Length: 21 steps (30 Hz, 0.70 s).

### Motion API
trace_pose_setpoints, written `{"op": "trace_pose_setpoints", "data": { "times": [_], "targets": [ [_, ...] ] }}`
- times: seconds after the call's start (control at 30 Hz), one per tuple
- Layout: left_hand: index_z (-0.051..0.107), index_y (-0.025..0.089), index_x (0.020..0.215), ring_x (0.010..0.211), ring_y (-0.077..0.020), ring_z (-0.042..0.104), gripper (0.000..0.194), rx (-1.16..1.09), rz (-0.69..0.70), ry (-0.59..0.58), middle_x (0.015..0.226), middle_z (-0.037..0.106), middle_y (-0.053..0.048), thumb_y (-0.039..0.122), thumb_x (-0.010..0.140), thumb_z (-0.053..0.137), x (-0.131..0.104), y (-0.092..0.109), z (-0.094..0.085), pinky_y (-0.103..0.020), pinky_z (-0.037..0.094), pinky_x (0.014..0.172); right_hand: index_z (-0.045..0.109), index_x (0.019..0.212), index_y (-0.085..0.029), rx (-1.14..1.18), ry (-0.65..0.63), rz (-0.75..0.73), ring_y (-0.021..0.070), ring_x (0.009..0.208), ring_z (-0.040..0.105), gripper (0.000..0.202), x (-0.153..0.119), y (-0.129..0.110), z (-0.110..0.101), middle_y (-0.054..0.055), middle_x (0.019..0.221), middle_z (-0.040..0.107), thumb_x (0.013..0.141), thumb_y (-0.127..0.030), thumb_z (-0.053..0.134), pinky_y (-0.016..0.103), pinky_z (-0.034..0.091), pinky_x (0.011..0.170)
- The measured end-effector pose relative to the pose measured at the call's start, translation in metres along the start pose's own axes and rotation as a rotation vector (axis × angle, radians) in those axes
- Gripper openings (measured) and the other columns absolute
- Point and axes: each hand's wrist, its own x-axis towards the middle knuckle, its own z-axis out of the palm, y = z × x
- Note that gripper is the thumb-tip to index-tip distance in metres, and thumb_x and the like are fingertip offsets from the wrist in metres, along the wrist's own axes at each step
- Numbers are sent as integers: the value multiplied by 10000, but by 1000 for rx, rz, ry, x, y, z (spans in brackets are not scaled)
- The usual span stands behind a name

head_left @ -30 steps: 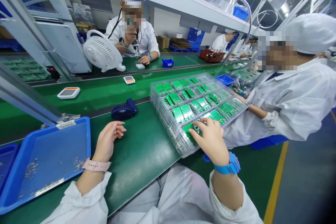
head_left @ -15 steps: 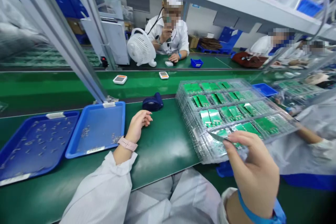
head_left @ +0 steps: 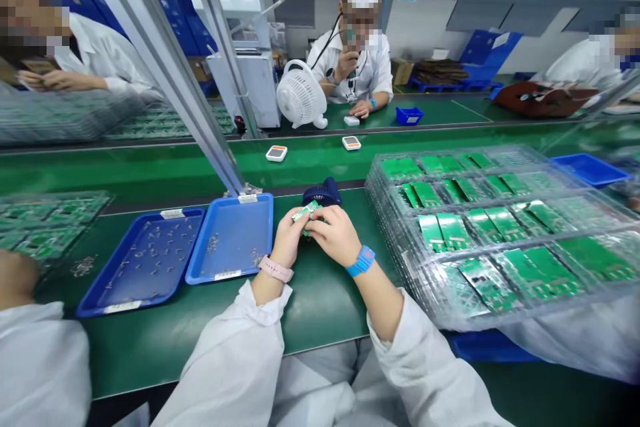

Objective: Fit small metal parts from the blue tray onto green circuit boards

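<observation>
A small green circuit board (head_left: 306,211) is held up between both hands over the middle of the green table. My left hand (head_left: 287,237), with a pink band at its wrist, grips the board's left side. My right hand (head_left: 336,235), with a blue wrist strap, has its fingers closed on the board's right side. Just behind the hands sits a dark blue fan (head_left: 323,192), partly covered by them. To the right, a stack of clear plastic trays (head_left: 415,273) holds green boards in its compartments.
Two blue trays with small metal parts, the nearer (head_left: 240,233) and the farther (head_left: 145,260), lie to the left. A metal post (head_left: 175,73) rises behind them. Opposite sit a person and a white fan (head_left: 301,95). A neighbour's arm (head_left: 40,340) reaches in at left.
My right hand has moved left from the tray stack to meet my left hand, bringing a green board. My left hand has closed on it. The view has turned left.
</observation>
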Motion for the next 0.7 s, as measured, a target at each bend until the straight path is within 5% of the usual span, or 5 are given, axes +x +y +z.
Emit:
{"op": "trace_pose_setpoints", "data": {
  "times": [0.17, 0.37, 0.53, 0.7],
  "targets": [
    [680, 153, 925, 719, -125, 606, 378, 50, 17, 61, 864, 664, -33, 386, 660, 814, 2, -5, -2, -200, 471, 579, 631, 1131, -196, 229, 135, 236, 242, 1105, 530, 330, -9, 1, -5, 110, 1172, 583, 805, -158, 598, 402, 456, 941],
    [676, 152, 912, 688, -127, 611, 369, 54, 0, 95, 835, 666, -34, 384, 660, 813, 2, -6, -1, -195, 451, 531, 649, 1017, -191, 534, 118, 713, 166, 754, 579, 226, -11, 15, 16, 43, 915, 656, 829, -287, 567, 323, 495, 742],
    [683, 157, 902, 704, -121, 613, 310, 94, 10, 13, 837, 665, -29, 350, 691, 802, 0, -6, 1, -201, 486, 592, 663, 889, -190, 927, 80, 820, 144, 680, 570, 249, -9, 18, 27, 8, 774, 643, 791, -409, 596, 277, 479, 636],
    [667, 166, 973, 738, -148, 637, 374, 37, -12, 5, 932, 684, -56, 396, 702, 785, -3, -3, 3, -203, 471, 525, 682, 909, -182, 1039, 123, 897, 102, 552, 486, 297, -5, 14, 21, -22, 673, 596, 756, -435, 645, 240, 397, 529]
  ]
}}
